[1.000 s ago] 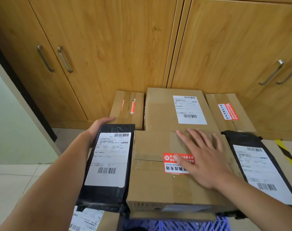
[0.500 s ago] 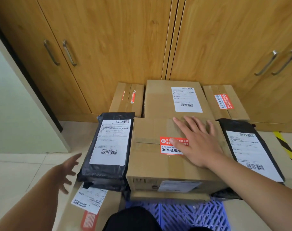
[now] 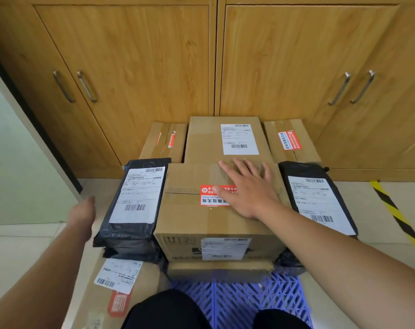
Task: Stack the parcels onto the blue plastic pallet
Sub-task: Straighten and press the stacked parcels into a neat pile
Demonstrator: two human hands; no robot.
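Right hand (image 3: pixel 246 188) lay flat on top of middle carton (image 3: pixel 201 224), fingers spread, gripping nothing. Left hand (image 3: pixel 82 213) hung just beside left black mailer (image 3: pixel 135 210), blurred, apparently loose and empty. Right black mailer (image 3: pixel 320 198) lay against carton's other side. Big rear carton (image 3: pixel 209 143) stood behind, near cupboard doors (image 3: pixel 130 79), with smaller cartons flanking it. Blue pallet (image 3: pixel 249 298) showed only at near edge, under stack. I judged stacking mostly done. Flat carton (image 3: pixel 102 293) lay at lower left, partly under left mailer. Could not tell whether it sat on pallet, so perhaps that one remained.

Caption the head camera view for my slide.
Right hand flat on the central cardboard box, black mailer bags either side, blue pallet beneath; left hand free.
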